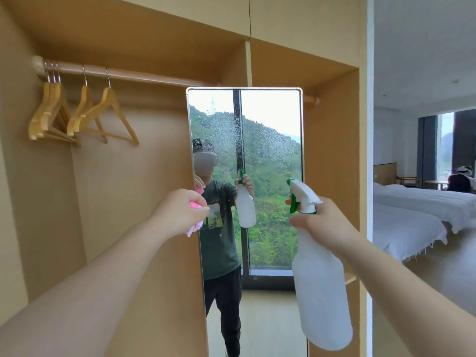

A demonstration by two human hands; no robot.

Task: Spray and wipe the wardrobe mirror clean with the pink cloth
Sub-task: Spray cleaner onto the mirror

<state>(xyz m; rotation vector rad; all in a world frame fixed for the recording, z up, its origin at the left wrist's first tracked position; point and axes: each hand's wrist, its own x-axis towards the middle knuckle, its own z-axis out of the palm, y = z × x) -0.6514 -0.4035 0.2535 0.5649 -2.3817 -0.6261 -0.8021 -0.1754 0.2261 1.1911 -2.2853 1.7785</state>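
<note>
A tall framed mirror hangs in the open wardrobe, its upper half speckled with spray droplets. My left hand holds a bunched pink cloth close to the mirror's left edge, at mid height. My right hand grips the neck of a white spray bottle with a green trigger, its nozzle pointing up-left at the mirror's right side. The bottle hangs in front of the mirror's lower right edge. Both arms and the bottle are reflected in the glass.
Several wooden hangers hang on the rail at the upper left. Wardrobe side panels frame the mirror. To the right, a room opens with white beds and a window.
</note>
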